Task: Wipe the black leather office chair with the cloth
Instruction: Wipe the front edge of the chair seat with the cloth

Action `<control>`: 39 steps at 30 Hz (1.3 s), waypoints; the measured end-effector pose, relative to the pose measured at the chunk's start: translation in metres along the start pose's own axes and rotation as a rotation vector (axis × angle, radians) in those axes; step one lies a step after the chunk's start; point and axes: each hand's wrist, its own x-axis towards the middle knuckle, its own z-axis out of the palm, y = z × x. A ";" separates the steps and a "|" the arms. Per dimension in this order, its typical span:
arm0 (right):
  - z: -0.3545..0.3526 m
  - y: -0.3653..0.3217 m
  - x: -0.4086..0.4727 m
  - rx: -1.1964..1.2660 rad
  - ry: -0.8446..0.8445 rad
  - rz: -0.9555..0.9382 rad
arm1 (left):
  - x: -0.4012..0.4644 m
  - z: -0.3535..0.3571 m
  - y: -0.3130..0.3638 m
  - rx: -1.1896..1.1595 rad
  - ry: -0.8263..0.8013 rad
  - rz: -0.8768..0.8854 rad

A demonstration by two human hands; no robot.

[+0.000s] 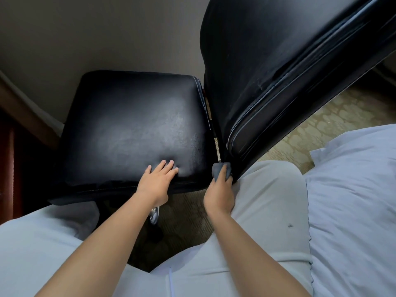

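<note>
Carpeted floor (188,215), one black chair (132,125); left hand (157,181) flat, open – right hand (218,196) gripping one cloth (217,170)

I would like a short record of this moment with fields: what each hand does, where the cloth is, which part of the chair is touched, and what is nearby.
left hand: left hand lies flat, fingers spread, on the black leather seat cushion, near its front edge
right hand: right hand grips the small grey cloth
cloth position: pressed at the lower end of the black leather backrest, beside the seat
nearby: white bedding at the right; patterned carpet beneath
</note>
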 end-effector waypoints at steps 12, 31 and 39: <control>0.008 0.005 0.013 0.093 -0.187 0.110 | 0.001 -0.004 0.000 -0.024 -0.024 0.003; 0.003 0.001 0.012 0.088 0.005 -0.002 | -0.002 0.000 0.001 -0.016 0.004 -0.004; 0.013 0.000 0.021 0.221 -0.197 0.160 | -0.001 0.000 0.001 -0.012 -0.007 -0.004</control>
